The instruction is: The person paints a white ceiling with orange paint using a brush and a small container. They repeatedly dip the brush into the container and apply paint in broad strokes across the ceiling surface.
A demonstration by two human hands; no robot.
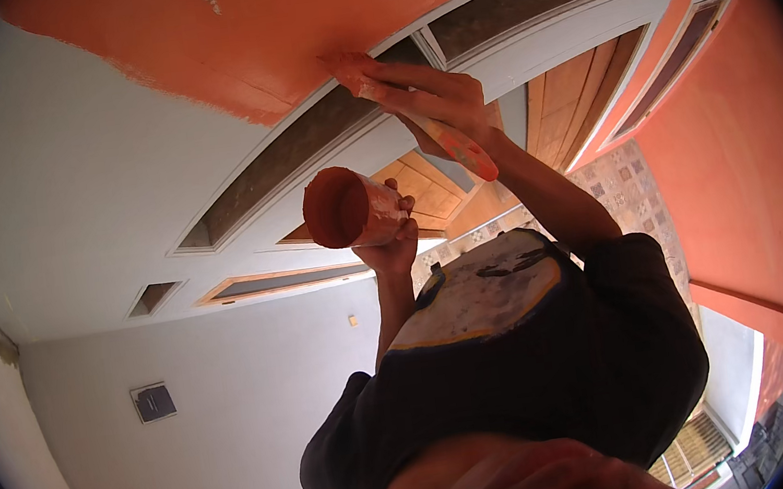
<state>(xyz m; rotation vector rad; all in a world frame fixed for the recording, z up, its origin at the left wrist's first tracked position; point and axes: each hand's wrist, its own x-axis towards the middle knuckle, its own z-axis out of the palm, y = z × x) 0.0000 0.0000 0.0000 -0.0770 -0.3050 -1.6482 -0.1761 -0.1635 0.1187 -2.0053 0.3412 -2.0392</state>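
Note:
My right hand [438, 104] is closed round the handle of a paintbrush [458, 148]. Its orange-coated bristles meet the wall just above the white frame [300, 120] of a transom opening. Wet-looking orange paint [225, 56] covers the wall around the bristle tips, with a ragged lower left border against the pale wall [66, 185]. Lower and to the left, my left hand [393, 242] grips a paint-smeared cup [370, 210] from its side and base. The cup tilts toward me, its inside coated orange; how much paint it holds I cannot tell.
Wooden door panels [577, 93] stand below the transom. To the right is an orange wall [731, 177] with a narrow framed opening [671, 68]. Patterned tiles [632, 193] cover the floor. A dark square fixture [153, 402] sits on the grey wall at left.

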